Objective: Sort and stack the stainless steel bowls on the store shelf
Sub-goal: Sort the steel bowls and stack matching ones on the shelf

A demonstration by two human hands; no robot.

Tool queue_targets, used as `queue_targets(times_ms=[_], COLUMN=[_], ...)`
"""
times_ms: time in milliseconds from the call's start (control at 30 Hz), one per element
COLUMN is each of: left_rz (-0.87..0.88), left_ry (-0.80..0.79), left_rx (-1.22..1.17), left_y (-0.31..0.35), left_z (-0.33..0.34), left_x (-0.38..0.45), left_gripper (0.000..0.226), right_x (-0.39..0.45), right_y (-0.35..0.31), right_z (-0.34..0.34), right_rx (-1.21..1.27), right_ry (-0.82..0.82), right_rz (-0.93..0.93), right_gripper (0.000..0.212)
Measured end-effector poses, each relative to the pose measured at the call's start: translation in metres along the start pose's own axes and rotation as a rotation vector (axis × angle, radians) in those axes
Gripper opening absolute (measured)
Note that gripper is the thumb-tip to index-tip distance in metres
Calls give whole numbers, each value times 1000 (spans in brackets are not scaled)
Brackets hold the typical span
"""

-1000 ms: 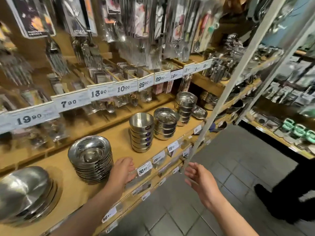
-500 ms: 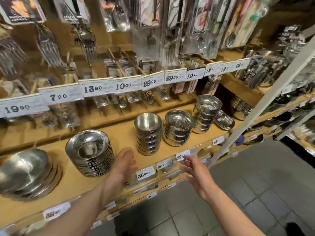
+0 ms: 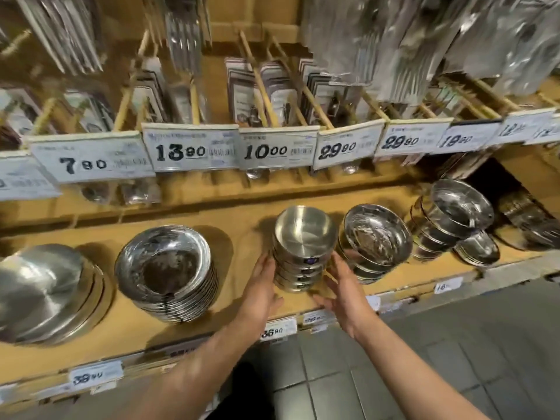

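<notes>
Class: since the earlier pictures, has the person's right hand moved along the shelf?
Yes. The right hand has gone from the aisle in over the shelf edge, to the right side of the straight-sided bowl stack.

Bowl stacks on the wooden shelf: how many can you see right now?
6, possibly more past the edges: far-left stack, wide stack, straight-sided stack between both hands, shiny stack, tall stack, small stack in front of it.

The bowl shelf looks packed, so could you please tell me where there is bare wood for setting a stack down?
The widest bare patch of shelf lies between the wide bowl stack and the straight-sided stack that both hands flank. A strip runs behind the stacks too. Rightward it is crowded: the shiny stack and the tall stack sit close together.
</notes>
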State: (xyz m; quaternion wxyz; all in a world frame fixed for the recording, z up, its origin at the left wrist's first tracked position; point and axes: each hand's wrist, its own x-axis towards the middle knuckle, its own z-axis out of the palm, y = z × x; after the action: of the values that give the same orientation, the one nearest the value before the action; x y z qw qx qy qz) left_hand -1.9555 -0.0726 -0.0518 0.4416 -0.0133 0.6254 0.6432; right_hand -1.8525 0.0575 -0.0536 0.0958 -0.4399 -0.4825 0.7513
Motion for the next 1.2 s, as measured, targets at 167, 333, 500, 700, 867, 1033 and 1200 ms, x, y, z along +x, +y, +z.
queue_targets(times_ms=[167, 333, 500, 700, 867, 1033, 1200], left_rz=[65, 108, 221, 300, 309, 334, 355], left_ry=[-42, -65, 75, 218, 309, 354, 347], left_rx=[64, 32, 74, 37, -30, -29, -8], left_y=[-1, 10, 16, 26, 33, 35, 36], left_z=[-3, -2, -5, 2, 5, 4, -2], left_x=[11, 19, 39, 57, 68, 75, 87], left_gripper=[28, 48, 34, 40, 37, 37, 38], right_x=[19, 35, 60, 96, 116, 122, 125], right_y=[7, 6, -2, -11, -21, -24, -31], right_z=[1, 2, 12, 32, 44, 49, 56], right_rx=[-2, -32, -109, -132, -162, -174, -160], right_ry=[-70, -149, -208, -269, -273, -285, -267], right_rz=[-32, -35, -90, -144, -145, -137, -105], right_gripper=[33, 32, 39, 37, 35, 37, 34])
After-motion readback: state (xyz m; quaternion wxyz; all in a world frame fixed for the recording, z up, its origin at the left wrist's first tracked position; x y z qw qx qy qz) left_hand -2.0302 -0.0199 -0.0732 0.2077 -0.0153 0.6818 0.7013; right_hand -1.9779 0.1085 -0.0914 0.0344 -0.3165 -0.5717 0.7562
